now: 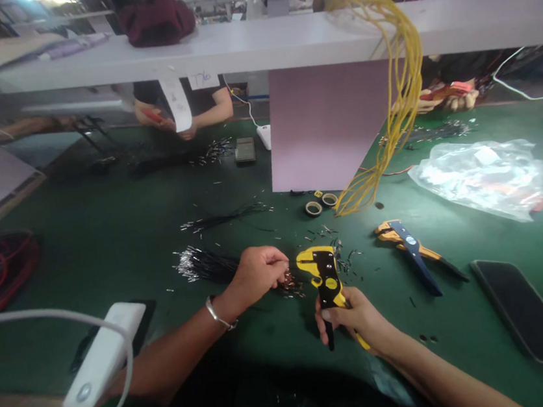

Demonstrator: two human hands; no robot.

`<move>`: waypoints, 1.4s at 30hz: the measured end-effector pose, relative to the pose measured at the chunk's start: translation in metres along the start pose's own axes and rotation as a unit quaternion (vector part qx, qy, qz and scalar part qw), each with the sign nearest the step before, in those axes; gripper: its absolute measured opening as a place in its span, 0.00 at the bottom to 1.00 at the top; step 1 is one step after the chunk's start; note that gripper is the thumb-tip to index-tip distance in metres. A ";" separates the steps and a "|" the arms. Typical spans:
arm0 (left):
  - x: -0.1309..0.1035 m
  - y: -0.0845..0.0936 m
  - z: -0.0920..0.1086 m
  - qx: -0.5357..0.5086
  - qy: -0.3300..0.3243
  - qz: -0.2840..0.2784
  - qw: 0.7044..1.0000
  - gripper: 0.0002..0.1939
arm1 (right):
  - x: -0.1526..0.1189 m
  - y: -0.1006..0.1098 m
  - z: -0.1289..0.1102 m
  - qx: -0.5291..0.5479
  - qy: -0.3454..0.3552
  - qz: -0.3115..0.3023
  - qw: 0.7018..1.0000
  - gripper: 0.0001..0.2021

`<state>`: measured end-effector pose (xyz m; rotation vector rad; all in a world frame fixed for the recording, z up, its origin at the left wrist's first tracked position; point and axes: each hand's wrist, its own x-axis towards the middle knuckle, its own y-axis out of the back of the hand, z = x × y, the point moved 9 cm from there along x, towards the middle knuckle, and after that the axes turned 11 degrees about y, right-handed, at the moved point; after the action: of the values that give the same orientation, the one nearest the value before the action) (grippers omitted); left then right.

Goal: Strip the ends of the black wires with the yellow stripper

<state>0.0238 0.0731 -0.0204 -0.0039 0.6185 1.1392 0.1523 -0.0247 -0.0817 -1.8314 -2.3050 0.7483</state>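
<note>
My left hand (259, 271), with a silver bangle at the wrist, is closed in a pinch over the right end of a bundle of black wires (205, 265). What lies between its fingertips is too small to make out. Copper-coloured wire ends (291, 285) show just below those fingers. Wrapped round the handles of a yellow and black wire stripper (327, 275) is my right hand (351, 318). The tool's jaws point up and left, a short way right of my left hand. Small black offcuts (344, 257) are scattered behind the tool.
Second stripper (411, 246) and phone (529, 311) lie right; plastic bag (488, 172) behind. Yellow wires (402, 84) hang from a shelf (234, 47). Two tape rolls (313, 208) sit mid-table. White power strip (105, 353) and cable are left. Other people's hands work across the table.
</note>
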 end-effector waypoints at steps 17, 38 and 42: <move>0.013 -0.016 -0.008 -0.374 0.017 -0.135 0.917 0.09 | 0.001 -0.001 -0.012 0.073 0.025 0.039 0.996 0.09; 0.010 -0.018 -0.002 -0.402 -0.016 -0.159 0.902 0.04 | -0.002 -0.015 0.000 0.054 0.028 0.011 0.998 0.07; 0.004 -0.024 0.001 -0.392 -0.013 -0.168 0.905 0.05 | -0.002 -0.013 -0.002 0.048 0.030 0.031 0.998 0.07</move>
<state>0.0457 0.0661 -0.0287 -0.7592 0.0904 0.9796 0.1418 -0.0278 -0.0739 -1.8637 -2.1454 0.7861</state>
